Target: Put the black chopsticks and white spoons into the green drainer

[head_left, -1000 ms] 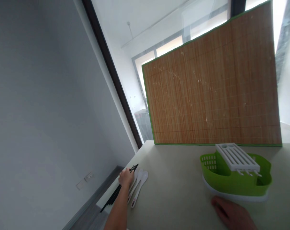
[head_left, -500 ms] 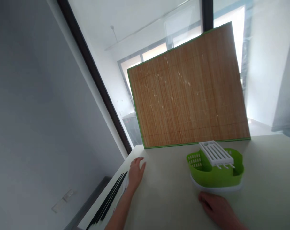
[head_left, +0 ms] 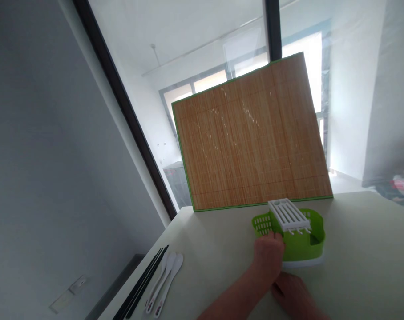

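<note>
the green basket (head_left: 300,246) sits on the white table (head_left: 355,249), at 4 o'clock in the view. it has a white base (head_left: 304,263) under it and small holes in its side at 10 o'clock. a white rack (head_left: 288,213) lies across its top. the rack has long slots, and little hooks (head_left: 298,231) poke out of its near end.

the left hand (head_left: 269,253) is at the basket's 8 o'clock side. its fingers are bent and close together, over the front of the basket. i cannot tell if they pinch the wall. the right hand (head_left: 292,293) is low on the table, at 6 o'clock from the basket. its fingers look curled in, but the left arm is in the way, so i cannot tell if they hold a thing.

well apart from the basket, near 9 o'clock from it, three white spoons (head_left: 168,275) lie side by side, bowls pointing to 1 o'clock. black sticks (head_left: 145,278) lie just beside them, on their 9 o'clock side.

a big brown mat (head_left: 252,138) with a green edge stands up at the far side, at 11 o'clock from the basket.
</note>
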`<control>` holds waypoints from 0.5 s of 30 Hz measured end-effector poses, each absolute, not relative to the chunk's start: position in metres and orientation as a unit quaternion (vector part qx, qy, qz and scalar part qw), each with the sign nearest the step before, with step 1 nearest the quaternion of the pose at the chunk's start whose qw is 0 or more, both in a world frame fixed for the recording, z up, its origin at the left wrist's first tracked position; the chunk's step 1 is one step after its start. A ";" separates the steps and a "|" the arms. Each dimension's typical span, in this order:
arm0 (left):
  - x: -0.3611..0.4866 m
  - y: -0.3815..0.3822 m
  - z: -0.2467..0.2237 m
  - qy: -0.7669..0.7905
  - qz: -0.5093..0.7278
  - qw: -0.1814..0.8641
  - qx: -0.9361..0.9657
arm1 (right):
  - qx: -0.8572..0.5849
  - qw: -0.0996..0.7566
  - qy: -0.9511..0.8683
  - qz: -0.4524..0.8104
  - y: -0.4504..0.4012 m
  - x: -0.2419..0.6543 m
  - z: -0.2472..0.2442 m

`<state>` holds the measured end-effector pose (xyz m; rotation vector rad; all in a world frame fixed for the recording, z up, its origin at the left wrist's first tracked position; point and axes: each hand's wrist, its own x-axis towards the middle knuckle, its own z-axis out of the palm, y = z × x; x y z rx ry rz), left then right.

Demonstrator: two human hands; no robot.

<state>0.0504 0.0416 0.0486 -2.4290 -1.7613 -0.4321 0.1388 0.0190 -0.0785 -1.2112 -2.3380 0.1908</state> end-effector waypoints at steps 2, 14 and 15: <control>0.040 0.045 0.053 -0.583 -0.132 0.036 -0.801 | -0.436 0.239 -0.864 0.082 0.019 0.139 -0.075; -0.152 0.083 0.108 -0.675 -0.102 0.043 -0.729 | -0.416 0.243 -0.866 0.134 0.024 0.144 -0.083; -0.172 0.087 0.111 -0.690 -0.097 0.047 -0.715 | -0.415 0.249 -0.865 0.133 0.025 0.144 -0.085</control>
